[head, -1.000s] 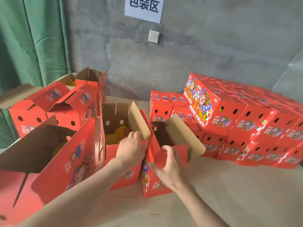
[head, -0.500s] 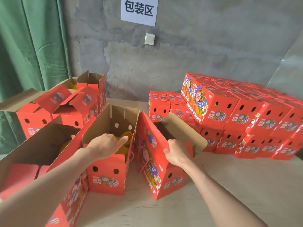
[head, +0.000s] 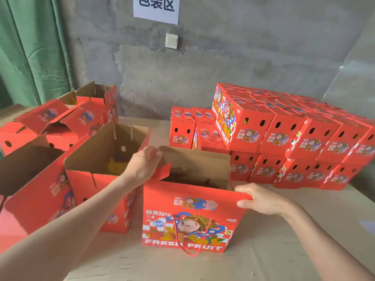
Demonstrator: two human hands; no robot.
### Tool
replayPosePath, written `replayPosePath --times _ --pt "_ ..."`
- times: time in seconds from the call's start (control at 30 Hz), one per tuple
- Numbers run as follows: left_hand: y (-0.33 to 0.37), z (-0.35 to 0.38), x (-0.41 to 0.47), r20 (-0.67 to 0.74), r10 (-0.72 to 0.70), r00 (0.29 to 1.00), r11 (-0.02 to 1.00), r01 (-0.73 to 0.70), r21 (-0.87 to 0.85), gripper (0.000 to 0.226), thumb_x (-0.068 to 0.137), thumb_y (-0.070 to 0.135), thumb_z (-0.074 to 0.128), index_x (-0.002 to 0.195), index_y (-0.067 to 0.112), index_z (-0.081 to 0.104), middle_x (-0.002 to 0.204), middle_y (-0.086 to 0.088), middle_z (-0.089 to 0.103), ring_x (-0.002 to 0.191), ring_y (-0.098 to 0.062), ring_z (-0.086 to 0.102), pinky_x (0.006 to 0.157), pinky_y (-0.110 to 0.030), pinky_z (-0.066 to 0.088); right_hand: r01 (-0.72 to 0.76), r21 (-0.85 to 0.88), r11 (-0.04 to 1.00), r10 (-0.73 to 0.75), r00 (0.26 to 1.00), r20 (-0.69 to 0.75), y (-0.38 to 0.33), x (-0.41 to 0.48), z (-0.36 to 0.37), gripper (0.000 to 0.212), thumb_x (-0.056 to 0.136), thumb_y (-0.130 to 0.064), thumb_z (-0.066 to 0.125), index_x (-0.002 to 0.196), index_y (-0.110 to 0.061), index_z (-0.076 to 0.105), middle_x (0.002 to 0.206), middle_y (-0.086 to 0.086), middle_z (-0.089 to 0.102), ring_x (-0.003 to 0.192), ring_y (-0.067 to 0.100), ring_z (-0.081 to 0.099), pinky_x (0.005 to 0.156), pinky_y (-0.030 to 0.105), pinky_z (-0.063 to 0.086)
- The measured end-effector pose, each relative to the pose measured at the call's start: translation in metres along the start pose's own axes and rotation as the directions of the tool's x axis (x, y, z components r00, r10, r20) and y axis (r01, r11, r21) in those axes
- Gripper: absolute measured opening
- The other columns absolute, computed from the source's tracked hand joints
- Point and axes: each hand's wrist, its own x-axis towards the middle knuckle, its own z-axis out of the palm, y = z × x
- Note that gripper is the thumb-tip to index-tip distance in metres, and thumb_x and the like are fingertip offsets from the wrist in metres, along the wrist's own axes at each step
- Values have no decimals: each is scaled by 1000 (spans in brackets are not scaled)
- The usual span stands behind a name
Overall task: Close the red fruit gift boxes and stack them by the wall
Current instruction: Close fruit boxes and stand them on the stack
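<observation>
Closing is the step in hand: the open box (head: 184, 211) stands on the desk (head: 284, 250) between the hands, flaps up. The left hand (head: 145, 164) curls over its side flap (head: 164, 171); the right hand (head: 261, 200) pinches the near panel's corner. Next, likely: fold the flaps inward, then carry it to the stack (head: 284, 134) beyond the right hand

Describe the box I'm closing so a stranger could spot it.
Find the stack of closed boxes by the wall. In front stands an open gift box. Only it has a left hand and right hand on its flaps, its FRESH FRUIT face toward the camera.
</observation>
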Motion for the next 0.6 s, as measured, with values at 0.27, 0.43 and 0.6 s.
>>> replayPosePath --times 0.27,0.43,0.6 --pt "-40 40 -32 198 -147 969 977 174 -124 37 83 -17 54 114 0 64 117 -14 62 94 -15 60 74 -12 41 -21 671 741 271 924 -271 75 3 27 24 92 -9 55 114 -16 61 106 0 67 90 7 62 74 15 50" --pt "-69 53 -66 153 -89 984 969 121 -214 32 84 -9 62 108 11 67 131 -5 55 117 -11 54 98 -25 43 105 182 978 -54 964 -262 87 19 57 49 97 3 44 136 -27 46 146 -14 30 138 2 25 108 7 22" --pt "-73 59 -69 112 -72 991 994 81 -73 24 91 2 57 112 6 69 133 0 54 127 -13 43 105 -22 32 153 -89 984 -164 978 -133 97 22 52 59 96 7 36 144 -26 38 149 -24 16 143 -3 7 119 26 11"
